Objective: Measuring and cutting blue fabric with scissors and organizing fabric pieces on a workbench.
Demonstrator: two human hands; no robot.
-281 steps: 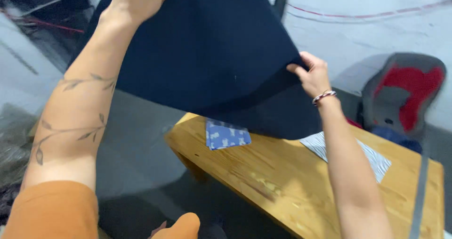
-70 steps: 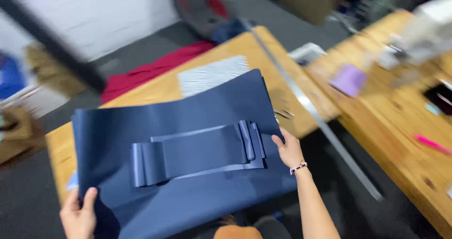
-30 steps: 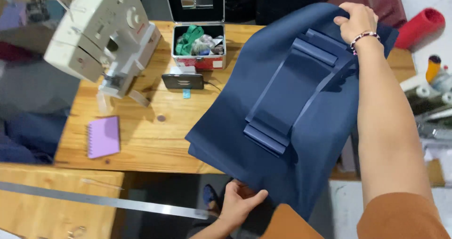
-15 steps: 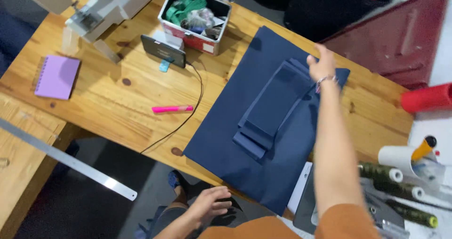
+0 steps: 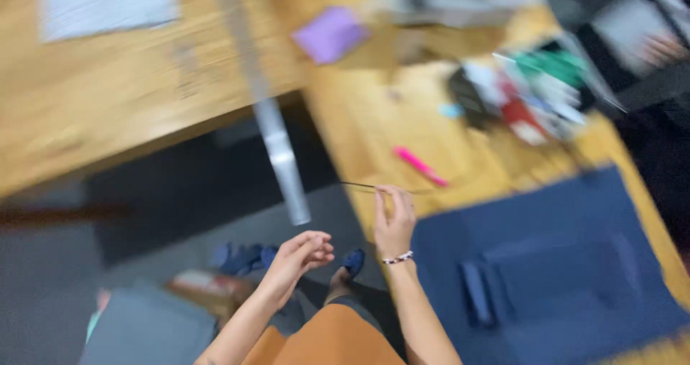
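the navy fabric piece (image 5: 553, 271), held up in both hands a moment ago, now lies flat on the wooden worktable (image 5: 374, 121) at the right, its folded strap band facing up, so the laying-out looks finished and the hands are free of it. the right hand (image 5: 394, 221) has come off the cloth and hovers at the table's near edge just left of it, fingers raised and close together, perhaps pinching a thin dark cable (image 5: 366, 186) there, though the blur makes that hard to confirm. the left hand (image 5: 302, 253) hangs loosely curled over the floor, holding nothing. a pink pen (image 5: 420, 167) lies beyond the cable, a purple notebook (image 5: 332, 34) farther back, and a cluttered box of sewing bits (image 5: 532, 95) to the right. a long metal ruler (image 5: 269, 113) bridges the gap to a second wooden table (image 5: 108, 99) on the left, above grey floor.
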